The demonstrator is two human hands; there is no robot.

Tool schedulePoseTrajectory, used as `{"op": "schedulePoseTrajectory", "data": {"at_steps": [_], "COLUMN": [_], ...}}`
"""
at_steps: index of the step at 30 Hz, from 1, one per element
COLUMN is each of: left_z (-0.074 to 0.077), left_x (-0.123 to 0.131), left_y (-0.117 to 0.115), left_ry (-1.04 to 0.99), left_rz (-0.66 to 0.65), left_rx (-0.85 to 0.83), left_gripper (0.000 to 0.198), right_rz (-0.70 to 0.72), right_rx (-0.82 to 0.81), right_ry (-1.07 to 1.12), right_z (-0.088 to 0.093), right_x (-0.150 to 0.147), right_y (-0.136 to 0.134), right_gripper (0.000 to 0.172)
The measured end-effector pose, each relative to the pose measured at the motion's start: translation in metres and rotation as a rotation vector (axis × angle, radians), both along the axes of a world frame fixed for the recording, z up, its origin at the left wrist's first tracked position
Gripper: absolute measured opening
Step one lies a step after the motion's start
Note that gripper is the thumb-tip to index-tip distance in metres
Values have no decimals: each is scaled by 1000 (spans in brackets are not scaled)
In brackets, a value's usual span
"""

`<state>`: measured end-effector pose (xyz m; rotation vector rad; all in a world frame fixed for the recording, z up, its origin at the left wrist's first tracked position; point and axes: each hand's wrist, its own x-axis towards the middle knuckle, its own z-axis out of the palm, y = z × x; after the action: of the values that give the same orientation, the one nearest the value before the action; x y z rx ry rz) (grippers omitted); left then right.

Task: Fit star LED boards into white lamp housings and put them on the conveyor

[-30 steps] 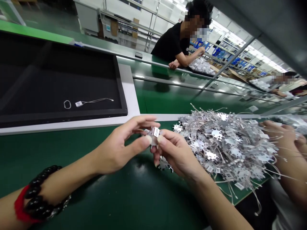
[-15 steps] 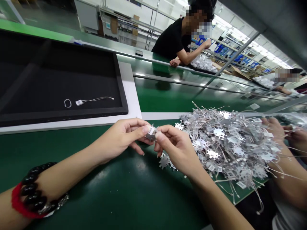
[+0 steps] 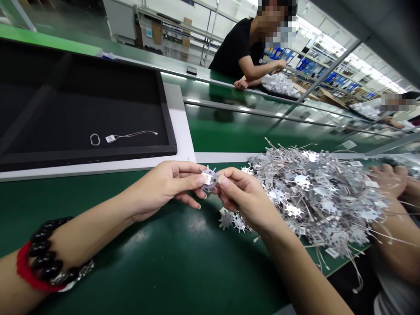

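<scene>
My left hand (image 3: 164,188) and my right hand (image 3: 246,199) meet over the green table (image 3: 170,267), both pinching one small silver star-shaped metal piece (image 3: 209,178) with a white tag between thumb and fingertips. A beaded bracelet (image 3: 46,262) sits on my left wrist. Just right of my hands lies a large heap of the same silver pieces with thin wires (image 3: 315,197). Two loose pieces (image 3: 231,219) lie on the table under my right hand.
A big black-framed panel (image 3: 82,105) on a white board lies at the left, with a small tagged wire (image 3: 126,136) on it. A co-worker's hands (image 3: 392,181) rest at the heap's right side. Another person in a black shirt (image 3: 243,48) leans on the far bench.
My hands have risen slightly and the silver piece has been turned between my fingertips, its spokes now showing. The co-worker's hand at the right has shifted further right.
</scene>
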<state>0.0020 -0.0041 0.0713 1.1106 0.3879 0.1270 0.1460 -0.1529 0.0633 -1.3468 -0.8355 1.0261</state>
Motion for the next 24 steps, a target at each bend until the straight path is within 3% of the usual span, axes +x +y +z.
{"op": "schedulePoseTrajectory", "data": {"at_steps": [7, 12, 18, 24], "left_z": [2, 0, -1, -1], "left_x": [-3, -3, -2, 2], "left_y": [5, 6, 7, 7], "left_ry": [-35, -53, 9, 77], "left_rz": [-165, -192, -96, 12], "left_rx": [-96, -126, -236, -374], "left_gripper": [14, 17, 12, 36], "right_rz": [71, 55, -136, -303], "right_rx": [-35, 42, 124, 344], "right_ry": [26, -150, -667, -1279], "right_z": [2, 7, 4, -4], "right_x": [5, 4, -4, -5], "right_y": [-5, -6, -7, -5], "right_gripper": [36, 29, 21, 14]}}
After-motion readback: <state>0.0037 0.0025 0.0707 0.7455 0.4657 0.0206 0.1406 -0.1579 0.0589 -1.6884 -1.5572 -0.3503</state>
